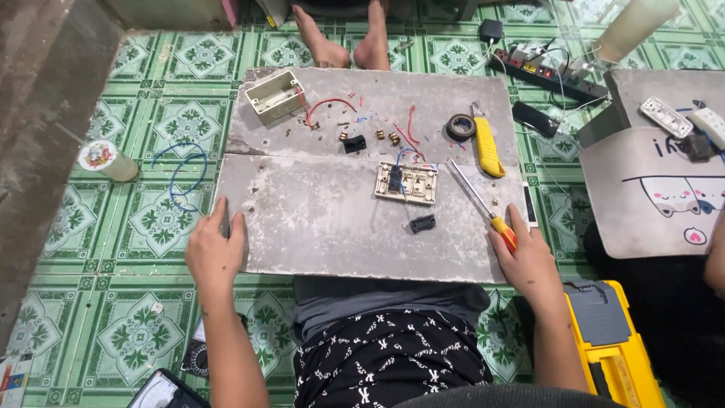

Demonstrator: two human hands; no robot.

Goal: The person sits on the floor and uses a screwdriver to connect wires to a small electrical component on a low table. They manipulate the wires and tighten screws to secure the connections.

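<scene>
Flanking the switch plate (406, 183): screwdriver (477, 202), yellow knife (487, 147), tape roll (461, 126).

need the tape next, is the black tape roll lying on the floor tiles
No, the black tape roll lies on the grey board, right beside the yellow utility knife.

Home floor used as a makeshift electrical bench. Green patterned floor tiles (162, 219) all round, people sitting barefoot on them, bare feet (343, 45) at 12 o'clock. Grey boards (317, 219) laid flat as a worktop. Power strip (547, 74) at 1 o'clock, yellow tool case (615, 347) at 4 o'clock, multimeter (162, 393) at 7 o'clock.
</scene>
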